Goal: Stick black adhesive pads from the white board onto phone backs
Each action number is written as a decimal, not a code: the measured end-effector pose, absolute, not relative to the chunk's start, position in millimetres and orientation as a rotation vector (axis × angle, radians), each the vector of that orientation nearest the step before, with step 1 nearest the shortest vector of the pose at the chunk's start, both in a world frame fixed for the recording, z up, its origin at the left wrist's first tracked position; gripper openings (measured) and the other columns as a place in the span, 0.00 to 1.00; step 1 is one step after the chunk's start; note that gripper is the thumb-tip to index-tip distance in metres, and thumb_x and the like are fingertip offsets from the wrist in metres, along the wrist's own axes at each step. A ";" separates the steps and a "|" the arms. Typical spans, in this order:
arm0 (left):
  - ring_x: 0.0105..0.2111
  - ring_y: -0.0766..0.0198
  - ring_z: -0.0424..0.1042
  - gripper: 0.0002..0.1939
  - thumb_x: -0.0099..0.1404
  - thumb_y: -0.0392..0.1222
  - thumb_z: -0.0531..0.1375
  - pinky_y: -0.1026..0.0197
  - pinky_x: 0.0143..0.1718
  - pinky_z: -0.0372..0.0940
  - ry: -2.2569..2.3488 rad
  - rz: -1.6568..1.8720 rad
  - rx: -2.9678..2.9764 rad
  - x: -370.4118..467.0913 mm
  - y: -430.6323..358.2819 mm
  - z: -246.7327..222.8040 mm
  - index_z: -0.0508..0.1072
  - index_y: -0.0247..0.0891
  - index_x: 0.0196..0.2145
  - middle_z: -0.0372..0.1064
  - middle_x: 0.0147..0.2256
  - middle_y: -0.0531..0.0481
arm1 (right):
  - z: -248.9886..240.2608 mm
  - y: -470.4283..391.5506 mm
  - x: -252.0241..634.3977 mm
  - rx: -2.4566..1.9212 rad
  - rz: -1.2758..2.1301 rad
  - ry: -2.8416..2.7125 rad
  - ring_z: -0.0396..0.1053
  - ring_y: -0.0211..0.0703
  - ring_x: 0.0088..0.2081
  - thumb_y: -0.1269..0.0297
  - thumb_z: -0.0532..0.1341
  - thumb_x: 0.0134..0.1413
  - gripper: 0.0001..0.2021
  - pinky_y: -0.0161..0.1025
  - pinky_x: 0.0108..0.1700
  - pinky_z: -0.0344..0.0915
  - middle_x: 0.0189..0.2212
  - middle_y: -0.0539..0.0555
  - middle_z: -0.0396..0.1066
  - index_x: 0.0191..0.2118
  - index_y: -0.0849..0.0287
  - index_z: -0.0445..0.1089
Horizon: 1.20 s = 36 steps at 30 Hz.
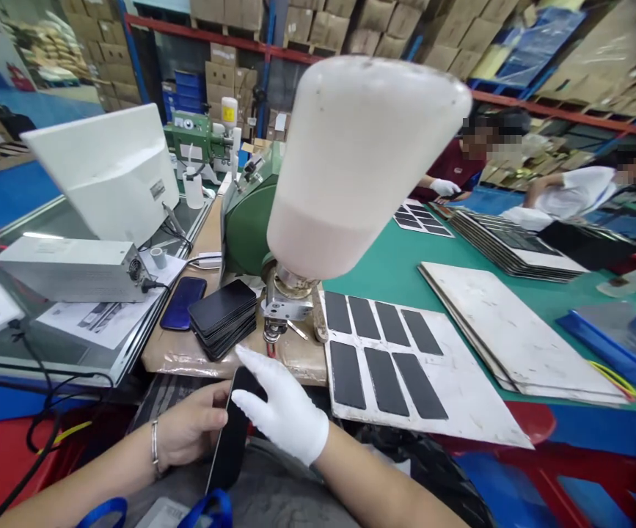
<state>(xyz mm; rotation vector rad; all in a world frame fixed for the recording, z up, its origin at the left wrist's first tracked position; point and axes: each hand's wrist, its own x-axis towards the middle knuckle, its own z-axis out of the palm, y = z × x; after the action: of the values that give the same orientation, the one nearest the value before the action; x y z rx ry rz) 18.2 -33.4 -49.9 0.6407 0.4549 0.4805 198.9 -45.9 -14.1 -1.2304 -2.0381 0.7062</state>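
Note:
My bare left hand (pixel 188 429) grips the side of a thin black rectangular panel (pixel 233 440), held upright in front of my lap. My right hand (pixel 284 407), in a white glove, rests on the panel's top end, its fingers pointing up towards the nozzle (pixel 274 334) of a green dispensing machine (pixel 246 220). A big inverted white bottle (pixel 351 158) of pale liquid sits on that machine. A stack of the same black panels (pixel 223 315) lies just left of the nozzle. A white board (pixel 433 381) to the right carries several black panels in two rows.
More white boards (pixel 516 334) are stacked to the right on the green table (pixel 395 268). A dark phone (pixel 182 302), a grey metal box (pixel 70 268) and a white tilted screen (pixel 108 172) stand at left. Two people work at the far right. Cardboard boxes fill the shelves behind.

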 end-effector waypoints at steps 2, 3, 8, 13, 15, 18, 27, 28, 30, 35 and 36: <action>0.34 0.57 0.72 0.18 0.49 0.53 0.67 0.55 0.37 0.65 0.460 0.472 0.569 21.4 -39.5 -55.9 0.75 0.46 0.38 0.73 0.33 0.48 | -19.6 -47.9 196.7 -1.277 0.784 -2.071 0.58 0.51 0.58 0.56 0.56 0.57 0.29 0.51 0.59 0.56 0.58 0.62 0.59 0.62 0.61 0.55; 0.34 0.56 0.72 0.16 0.50 0.53 0.66 0.55 0.35 0.65 0.469 0.472 0.554 21.8 -40.8 -56.7 0.76 0.46 0.36 0.73 0.32 0.48 | -20.7 -49.3 197.3 -1.285 0.814 -2.088 0.57 0.51 0.59 0.55 0.56 0.57 0.29 0.51 0.59 0.55 0.59 0.62 0.58 0.62 0.61 0.54; 0.35 0.52 0.73 0.14 0.49 0.51 0.66 0.54 0.33 0.66 0.539 0.468 0.517 21.8 -42.1 -55.5 0.76 0.43 0.32 0.73 0.30 0.46 | -11.0 -57.7 215.6 -1.293 0.921 -2.049 0.59 0.51 0.58 0.58 0.56 0.57 0.27 0.51 0.60 0.54 0.58 0.59 0.61 0.61 0.57 0.57; 0.32 0.63 0.72 0.27 0.42 0.51 0.71 0.61 0.37 0.66 0.533 0.565 0.343 29.5 -31.0 -60.9 0.74 0.39 0.40 0.73 0.35 0.48 | -2.8 -66.4 262.0 -1.487 1.354 -1.636 0.72 0.46 0.36 0.62 0.63 0.49 0.07 0.43 0.41 0.68 0.33 0.52 0.74 0.35 0.57 0.73; 0.26 0.68 0.70 0.29 0.46 0.62 0.66 0.65 0.30 0.64 0.503 0.586 0.391 36.4 -16.8 -61.4 0.74 0.37 0.39 0.72 0.30 0.50 | -0.6 -69.4 283.2 -1.513 1.402 -1.336 0.71 0.44 0.33 0.62 0.65 0.47 0.08 0.42 0.38 0.68 0.30 0.51 0.73 0.33 0.58 0.70; 0.14 0.72 0.61 0.33 0.59 0.68 0.47 0.68 0.18 0.54 0.421 0.478 0.654 52.6 7.4 -55.4 0.73 0.32 0.29 0.66 0.17 0.53 | 6.5 -71.7 305.2 -1.413 1.352 -1.002 0.71 0.43 0.35 0.61 0.65 0.47 0.11 0.42 0.38 0.69 0.34 0.53 0.72 0.36 0.59 0.68; 0.09 0.75 0.53 0.12 0.57 0.46 0.60 0.71 0.11 0.41 0.543 0.434 1.042 104.1 11.1 8.6 0.63 0.36 0.33 0.65 0.14 0.57 | 30.2 -61.8 322.4 -1.327 1.475 -0.621 0.66 0.36 0.19 0.64 0.65 0.47 0.07 0.30 0.14 0.58 0.28 0.54 0.71 0.33 0.58 0.69; 0.08 0.75 0.51 0.12 0.57 0.46 0.59 0.70 0.11 0.39 0.561 0.445 1.041 103.4 10.6 13.3 0.63 0.36 0.33 0.65 0.14 0.57 | 32.7 -59.3 321.9 -1.317 1.507 -0.620 0.66 0.36 0.19 0.64 0.65 0.48 0.06 0.31 0.13 0.58 0.27 0.54 0.71 0.33 0.58 0.69; 0.08 0.76 0.50 0.11 0.57 0.47 0.58 0.70 0.10 0.39 0.591 0.472 1.042 93.9 11.3 18.8 0.62 0.37 0.30 0.65 0.15 0.56 | 37.3 -53.1 314.7 -1.302 1.567 -0.639 0.67 0.37 0.19 0.64 0.64 0.48 0.07 0.31 0.13 0.58 0.26 0.55 0.71 0.35 0.59 0.69; 0.09 0.73 0.51 0.11 0.56 0.47 0.59 0.68 0.11 0.38 0.777 0.624 0.993 28.1 14.0 19.8 0.63 0.38 0.28 0.60 0.11 0.58 | 38.4 -29.0 255.9 -1.215 1.715 -0.734 0.70 0.40 0.21 0.62 0.66 0.44 0.13 0.30 0.14 0.62 0.26 0.54 0.72 0.37 0.60 0.68; 0.10 0.73 0.51 0.12 0.57 0.47 0.59 0.68 0.11 0.40 0.801 0.694 0.969 12.7 13.0 20.1 0.62 0.38 0.25 0.58 0.11 0.58 | 36.8 -23.4 240.0 -1.169 1.755 -0.759 0.71 0.40 0.22 0.61 0.66 0.44 0.14 0.30 0.14 0.63 0.26 0.54 0.72 0.37 0.60 0.68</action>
<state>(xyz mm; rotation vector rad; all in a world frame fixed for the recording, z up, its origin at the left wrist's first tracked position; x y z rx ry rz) 12.7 13.0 20.1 0.9692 0.8014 0.6935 240.0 -23.4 36.8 -1.1686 -0.7592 1.7545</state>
